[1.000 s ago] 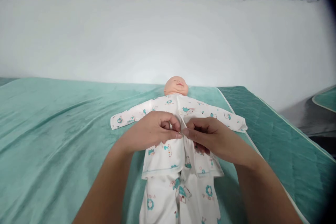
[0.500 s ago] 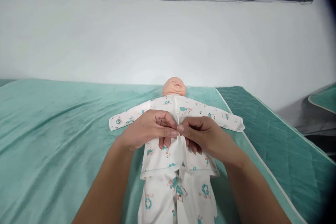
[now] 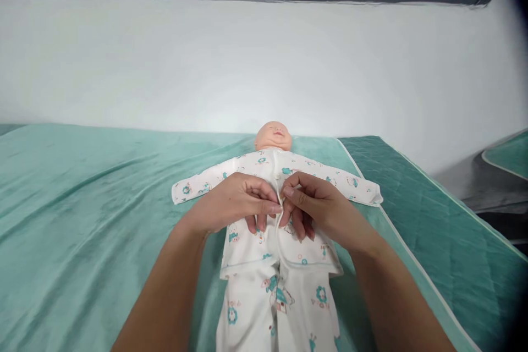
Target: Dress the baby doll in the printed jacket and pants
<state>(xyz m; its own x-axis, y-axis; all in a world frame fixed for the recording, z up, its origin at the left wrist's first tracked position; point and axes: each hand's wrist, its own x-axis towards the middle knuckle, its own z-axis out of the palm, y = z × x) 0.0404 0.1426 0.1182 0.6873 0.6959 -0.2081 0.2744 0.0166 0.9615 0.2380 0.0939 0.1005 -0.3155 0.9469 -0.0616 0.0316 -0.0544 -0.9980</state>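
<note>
Listing items, L to R & near to far, as placed:

1. Bare left hand (image 3: pixel 235 203), palm down over shirt front. Thumb & index pinched on front edge of white printed long-sleeved shirt (image 3: pixel 247 245), approx. mid-chest; other fingers curled loosely below. Grip prob. keeps edge raised & steady.

2. Bare right hand (image 3: pixel 322 209), opp. side of same opening. Thumb & index nearly together at front edge, remaining fingers bent down over fabric. Whether tips grasp cloth or only touch: can't tell. Any fastener there hidden or too small to make out.

3. Shirt: on doll, mid-scene, teal & pink animal print. Front edges meet roughly along centre, part slightly nr. hem. Sleeves spread L & R, flat, which seems to leave chest clear for both hands; no doll hands show at cuffs.

4. Smooth pale-pink plastic-looking doll (image 3: pixel 273 136), on its back, head at far end, legs nearest wearer, presumably so front opening faces hands straight on.

5. White printed trousers (image 3: pixel 247 316), matching print, on doll below shirt hem; cut off at near edge of view.

6. Mint-green plush sheet (image 3: pixel 103 242), under doll, creased at L; soft flat support, by the look.

7. Dark-teal quilted mat (image 3: pixel 416 198), R of sheet.

8. Plain white wall (image 3: pixel 247 66), far side, beyond doll's head.
</note>
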